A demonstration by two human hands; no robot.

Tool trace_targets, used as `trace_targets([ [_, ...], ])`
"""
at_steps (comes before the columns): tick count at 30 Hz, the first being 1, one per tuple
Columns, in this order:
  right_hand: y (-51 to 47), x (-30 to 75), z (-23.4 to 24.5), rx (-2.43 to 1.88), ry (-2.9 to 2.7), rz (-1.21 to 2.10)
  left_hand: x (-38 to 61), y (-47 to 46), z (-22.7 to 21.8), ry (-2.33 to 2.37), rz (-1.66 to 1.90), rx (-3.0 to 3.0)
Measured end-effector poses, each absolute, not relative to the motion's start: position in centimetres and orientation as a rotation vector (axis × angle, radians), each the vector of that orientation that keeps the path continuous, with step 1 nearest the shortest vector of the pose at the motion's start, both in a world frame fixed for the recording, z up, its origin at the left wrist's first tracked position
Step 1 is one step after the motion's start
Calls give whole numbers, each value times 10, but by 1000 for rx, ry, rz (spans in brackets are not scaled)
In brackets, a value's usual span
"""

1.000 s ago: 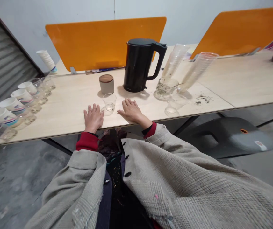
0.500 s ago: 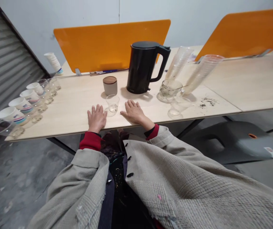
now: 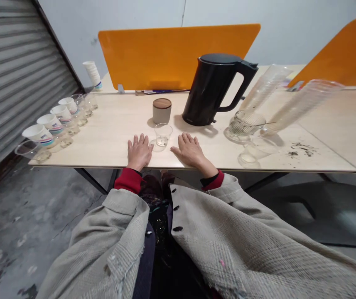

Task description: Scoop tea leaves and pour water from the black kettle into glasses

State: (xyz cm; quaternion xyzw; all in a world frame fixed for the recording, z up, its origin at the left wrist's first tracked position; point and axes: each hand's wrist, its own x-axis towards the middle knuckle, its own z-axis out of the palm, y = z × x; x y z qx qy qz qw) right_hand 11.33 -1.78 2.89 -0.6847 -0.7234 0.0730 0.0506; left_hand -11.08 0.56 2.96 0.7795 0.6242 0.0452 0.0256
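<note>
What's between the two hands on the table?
A small clear cup stands on the table between the left hand and right hand, shown in the head view.

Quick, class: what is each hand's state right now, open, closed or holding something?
Left hand: open, flat on the table, holding nothing.
Right hand: open, flat on the table, holding nothing, beside the small clear cup.

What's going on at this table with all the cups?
A person in a grey coat rests both hands flat on the table, holding nothing. The left hand and right hand lie either side of a small clear cup. Behind it stand a lidded canister and a black kettle. Paper cups line the table's left edge.
</note>
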Motion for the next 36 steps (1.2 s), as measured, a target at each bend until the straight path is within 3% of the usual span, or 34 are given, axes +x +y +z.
trace_targets([
  [36, -15, 115, 24, -2074, -2193, 261, -110, 5, 32, 1921, 145, 2373],
])
